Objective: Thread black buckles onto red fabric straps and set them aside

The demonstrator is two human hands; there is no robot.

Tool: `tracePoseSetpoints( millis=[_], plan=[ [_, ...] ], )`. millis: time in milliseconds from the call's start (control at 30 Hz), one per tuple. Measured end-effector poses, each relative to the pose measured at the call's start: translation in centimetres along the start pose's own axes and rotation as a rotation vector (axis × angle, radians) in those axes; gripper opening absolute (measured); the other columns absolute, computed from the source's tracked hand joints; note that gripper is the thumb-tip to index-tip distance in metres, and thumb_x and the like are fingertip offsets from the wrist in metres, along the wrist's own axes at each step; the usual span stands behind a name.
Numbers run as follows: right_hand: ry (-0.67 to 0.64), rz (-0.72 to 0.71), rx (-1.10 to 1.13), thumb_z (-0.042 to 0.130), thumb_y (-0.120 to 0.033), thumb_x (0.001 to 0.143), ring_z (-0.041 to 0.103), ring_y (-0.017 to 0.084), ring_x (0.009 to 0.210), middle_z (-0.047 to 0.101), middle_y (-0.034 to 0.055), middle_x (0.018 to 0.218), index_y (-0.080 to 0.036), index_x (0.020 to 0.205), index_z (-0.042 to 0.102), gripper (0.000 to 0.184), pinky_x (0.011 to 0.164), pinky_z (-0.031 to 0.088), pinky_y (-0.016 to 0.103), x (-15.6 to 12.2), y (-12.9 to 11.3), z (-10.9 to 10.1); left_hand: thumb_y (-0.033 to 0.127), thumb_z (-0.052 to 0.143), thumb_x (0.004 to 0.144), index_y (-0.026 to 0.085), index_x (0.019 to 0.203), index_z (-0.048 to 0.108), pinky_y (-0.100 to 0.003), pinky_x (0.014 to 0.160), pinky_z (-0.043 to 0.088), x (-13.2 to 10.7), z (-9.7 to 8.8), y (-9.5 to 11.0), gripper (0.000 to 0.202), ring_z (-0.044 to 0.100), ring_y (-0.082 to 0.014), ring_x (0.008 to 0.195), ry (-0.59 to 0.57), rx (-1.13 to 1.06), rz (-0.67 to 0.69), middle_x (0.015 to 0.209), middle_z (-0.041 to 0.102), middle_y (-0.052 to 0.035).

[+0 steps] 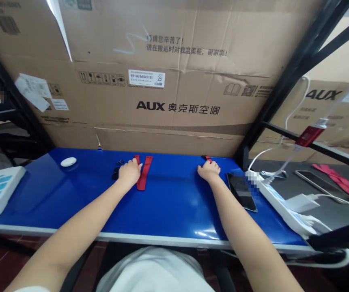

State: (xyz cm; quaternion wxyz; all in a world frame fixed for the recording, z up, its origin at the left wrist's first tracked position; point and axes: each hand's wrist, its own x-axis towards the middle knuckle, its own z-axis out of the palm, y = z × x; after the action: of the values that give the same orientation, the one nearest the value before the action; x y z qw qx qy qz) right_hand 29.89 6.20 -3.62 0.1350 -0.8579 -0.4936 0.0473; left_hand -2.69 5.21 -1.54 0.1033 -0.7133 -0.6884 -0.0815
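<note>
My left hand is curled on the left side of a folded red strap lying on the blue tabletop. Part of that strap is hidden under the fingers. Just left of the hand lie small black plastic pieces, partly covered by it; their kind is unclear. Further right, my right hand is closed over a short red strap piece with a black end. Only the far tip of this piece shows past the fingers.
A white oval object and a white power strip are on the left. To the right lie a dark phone and another power strip with plugged cables. Cardboard walls the back between black posts.
</note>
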Motion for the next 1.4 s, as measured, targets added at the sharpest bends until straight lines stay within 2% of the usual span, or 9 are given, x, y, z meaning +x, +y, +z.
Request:
tracePoseSetpoints(
  millis=[167,400,567,767,867,933,1067,1233,1400],
  plan=[
    [-0.026,-0.124,-0.036,0.051,-0.036,0.086,0.042,0.041,0.126,0.045,0.0265,0.135,-0.006,0.124,0.054,0.049,0.101,0.032,0.052,-0.4,-0.1,-0.1,0.048,0.027,0.097,0.007,0.112,0.057,-0.039,0.072,0.048,0.8,-0.9,-1.5,0.053,0.068,-0.0358,0.09,-0.042,-0.037,-0.11,0.095,0.069,-0.0237],
    [-0.051,-0.589,0.028,0.055,-0.034,0.086,0.048,0.038,0.113,0.057,0.025,0.115,-0.01,0.112,0.063,0.037,0.093,0.039,0.047,-5.1,-2.3,0.2,0.043,0.033,0.096,0.009,0.106,0.063,-0.042,0.076,0.048,2.1,-1.6,-4.0,0.046,0.067,-0.0371,0.095,-0.036,-0.043,-0.227,0.1,0.069,-0.0244],
    [-0.083,-0.887,0.281,0.05,-0.023,0.088,0.054,0.027,0.106,0.063,0.0161,0.111,-0.013,0.112,0.064,0.03,0.096,0.04,0.038,-7.5,-4.0,0.3,0.037,0.04,0.094,0.009,0.107,0.06,-0.042,0.076,0.049,1.5,-1.9,-4.7,0.037,0.066,-0.0361,0.096,-0.017,-0.04,-0.231,0.102,0.067,-0.0233],
    [0.063,-0.828,0.375,0.044,0.001,0.076,0.049,0.025,0.114,0.056,0.01,0.131,-0.018,0.117,0.064,0.05,0.098,0.038,0.039,-5.1,-2.9,-0.4,0.033,0.044,0.092,0.01,0.105,0.058,-0.039,0.072,0.048,0.6,-2.0,-4.7,0.029,0.065,-0.0332,0.091,0.049,-0.015,-0.163,0.11,0.06,-0.0209],
    [0.003,-0.84,0.354,0.047,-0.001,0.077,0.048,0.025,0.112,0.056,0.0093,0.13,-0.019,0.122,0.063,0.05,0.1,0.037,0.04,-4.1,-2.3,-0.3,0.033,0.042,0.093,0.012,0.1,0.06,-0.04,0.074,0.048,0.0,-2.2,-3.2,0.028,0.062,-0.0325,0.094,0.145,-0.073,-0.058,0.108,0.059,-0.019],
    [-0.063,-0.893,0.357,0.051,-0.006,0.08,0.049,0.023,0.107,0.059,0.0095,0.121,-0.019,0.119,0.064,0.043,0.099,0.038,0.039,-3.9,-2.4,0.0,0.033,0.041,0.094,0.014,0.097,0.061,-0.041,0.081,0.047,-0.7,-2.1,-1.5,0.027,0.059,-0.0317,0.098,0.202,-0.159,0.107,0.103,0.06,-0.0167],
    [-0.174,-0.908,0.46,0.058,-0.015,0.082,0.054,0.016,0.077,0.061,0.0053,0.094,-0.017,0.099,0.066,0.019,0.076,0.043,0.03,-4.8,-3.2,0.5,0.038,0.047,0.093,0.015,0.105,0.062,-0.043,0.095,0.041,-2.7,-1.2,2.4,0.029,0.054,-0.0308,0.106,0.219,-0.349,0.44,0.106,0.062,-0.014],
    [-0.332,-0.906,0.642,0.067,-0.019,0.076,0.05,0.012,0.059,0.052,-0.0041,0.066,-0.019,0.088,0.06,0.014,0.059,0.038,0.026,-7.0,-4.0,0.8,0.044,0.059,0.088,0.017,0.113,0.062,-0.043,0.095,0.041,-4.0,0.1,4.9,0.037,0.052,-0.0296,0.108,0.125,-0.433,0.647,0.112,0.061,-0.012],
    [-0.534,-0.879,0.851,0.07,-0.028,0.074,0.053,0.013,0.063,0.055,-0.0035,0.069,-0.019,0.085,0.057,0.019,0.062,0.041,0.026,-7.5,-4.0,0.6,0.038,0.066,0.085,0.018,0.1,0.066,-0.038,0.084,0.046,-3.8,0.2,5.1,0.025,0.056,-0.0249,0.092,0.009,-0.597,0.731,0.095,0.063,-0.0083]
  ],
)
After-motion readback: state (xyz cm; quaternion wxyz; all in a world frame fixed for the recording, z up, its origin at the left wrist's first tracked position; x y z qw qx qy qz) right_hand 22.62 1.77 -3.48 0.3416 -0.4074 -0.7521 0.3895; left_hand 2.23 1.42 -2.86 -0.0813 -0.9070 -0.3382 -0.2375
